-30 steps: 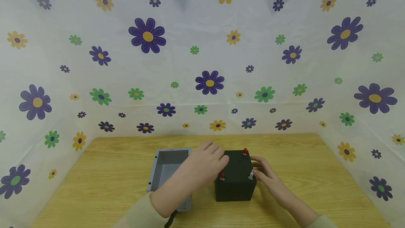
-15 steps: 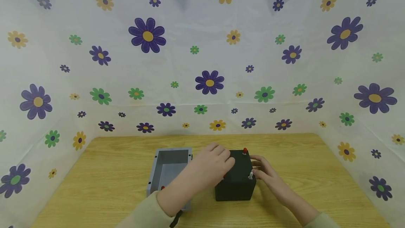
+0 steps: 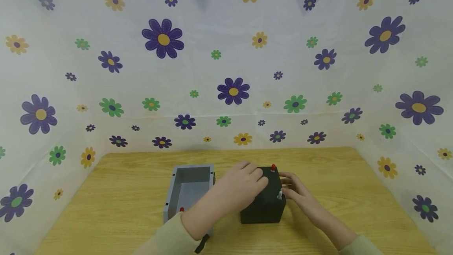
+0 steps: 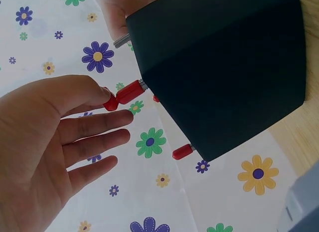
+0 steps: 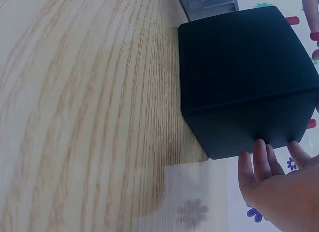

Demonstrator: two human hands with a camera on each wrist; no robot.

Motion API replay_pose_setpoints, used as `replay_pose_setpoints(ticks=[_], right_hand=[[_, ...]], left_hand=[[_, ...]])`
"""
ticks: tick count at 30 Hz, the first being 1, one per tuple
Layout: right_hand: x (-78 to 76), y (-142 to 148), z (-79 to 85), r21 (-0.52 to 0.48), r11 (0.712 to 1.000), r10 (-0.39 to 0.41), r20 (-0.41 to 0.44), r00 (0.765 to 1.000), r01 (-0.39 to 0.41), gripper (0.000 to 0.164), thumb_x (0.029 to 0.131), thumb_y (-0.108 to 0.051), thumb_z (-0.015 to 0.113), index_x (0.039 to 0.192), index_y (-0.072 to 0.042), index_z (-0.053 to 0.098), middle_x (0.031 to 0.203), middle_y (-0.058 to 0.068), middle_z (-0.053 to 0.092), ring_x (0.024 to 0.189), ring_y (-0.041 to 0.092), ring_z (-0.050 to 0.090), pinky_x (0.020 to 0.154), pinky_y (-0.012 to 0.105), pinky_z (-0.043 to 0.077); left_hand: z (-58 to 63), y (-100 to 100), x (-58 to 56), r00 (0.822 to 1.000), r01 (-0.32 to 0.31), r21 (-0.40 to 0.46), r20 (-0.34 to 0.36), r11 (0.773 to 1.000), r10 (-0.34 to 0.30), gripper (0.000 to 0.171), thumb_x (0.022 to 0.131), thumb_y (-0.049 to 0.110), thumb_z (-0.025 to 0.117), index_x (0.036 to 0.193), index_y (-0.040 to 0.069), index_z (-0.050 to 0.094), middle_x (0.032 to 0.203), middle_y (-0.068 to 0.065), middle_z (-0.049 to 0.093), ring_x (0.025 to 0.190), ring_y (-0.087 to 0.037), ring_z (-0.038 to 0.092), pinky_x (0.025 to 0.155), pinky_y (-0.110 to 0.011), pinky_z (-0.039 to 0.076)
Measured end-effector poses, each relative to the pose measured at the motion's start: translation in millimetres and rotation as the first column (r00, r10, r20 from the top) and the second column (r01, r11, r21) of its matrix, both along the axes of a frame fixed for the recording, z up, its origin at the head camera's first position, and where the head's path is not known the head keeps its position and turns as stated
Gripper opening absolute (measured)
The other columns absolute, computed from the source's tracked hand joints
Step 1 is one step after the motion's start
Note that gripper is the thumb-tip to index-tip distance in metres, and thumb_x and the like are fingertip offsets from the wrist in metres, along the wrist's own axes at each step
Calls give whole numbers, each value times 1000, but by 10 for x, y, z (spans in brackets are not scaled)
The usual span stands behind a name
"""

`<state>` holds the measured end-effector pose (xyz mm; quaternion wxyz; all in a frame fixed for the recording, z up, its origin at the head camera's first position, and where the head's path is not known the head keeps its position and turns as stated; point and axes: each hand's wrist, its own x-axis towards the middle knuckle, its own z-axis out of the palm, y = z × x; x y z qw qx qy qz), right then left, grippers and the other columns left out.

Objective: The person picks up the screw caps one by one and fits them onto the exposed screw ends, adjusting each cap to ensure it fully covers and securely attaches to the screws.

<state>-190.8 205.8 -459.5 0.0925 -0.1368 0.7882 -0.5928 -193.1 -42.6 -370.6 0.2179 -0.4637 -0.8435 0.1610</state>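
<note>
A black box (image 3: 263,212) with small posts on its top stands on the table. My left hand (image 3: 240,190) is above it; in the left wrist view its thumb and index finger pinch a small red tip (image 4: 110,100) against a red cap (image 4: 130,92) with a threaded metal stem. Whether these two are joined, I cannot tell. Another red cap (image 4: 183,151) shows on the box. One bare metal post (image 3: 279,195) rises at the front right corner. My right hand (image 3: 304,200) rests its fingertips on the box's right side, thumb beside that post.
To the left of the box is a grey open bin (image 3: 170,192); my left forearm covers part of it. A red piece (image 3: 182,209) shows at the bin's near end. A flowered white curtain (image 3: 198,74) surrounds the wooden table (image 3: 116,204).
My left hand has shifted slightly right across the box top, covering the front left red cap. The red piece at the bin has come into sight. My right hand stays against the box.
</note>
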Motion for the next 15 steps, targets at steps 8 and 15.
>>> replay_pose_setpoints(ticks=[8,15], right_hand=[[-6,7,-14,-11,1000,10,-3,1000,-10,55,111,-19,49,160,0,32,151,30,46,127,22,54,99,21,52],[-17,13,-15,-1,1000,19,-16,1000,-19,56,111,-19,49,159,1,32,152,32,45,131,27,53,100,20,51]], left_hand=[[-13,47,11,1000,10,6,13,1000,-10,13,107,27,64,117,24,72,115,9,74,116,-12,69,110,-29,53],[-26,75,9,999,35,12,28,999,-36,15,105,27,68,118,24,72,115,9,75,117,-11,69,111,-29,53]])
